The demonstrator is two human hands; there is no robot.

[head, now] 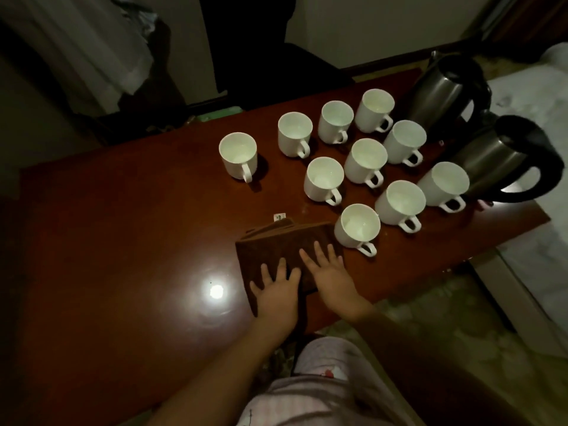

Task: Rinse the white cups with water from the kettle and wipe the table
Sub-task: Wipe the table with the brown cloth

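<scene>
Bare table lies open left of the cloth; cups and two kettles crowd the right.

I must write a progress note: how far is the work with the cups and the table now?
Looks done: the ten white cups stand upright near the two kettles, untouched; whether they were rinsed cannot be told. In hand: the left hand and right hand press flat on the folded brown cloth on the table, so wiping is under way. Left: the rest of the tabletop.
</scene>
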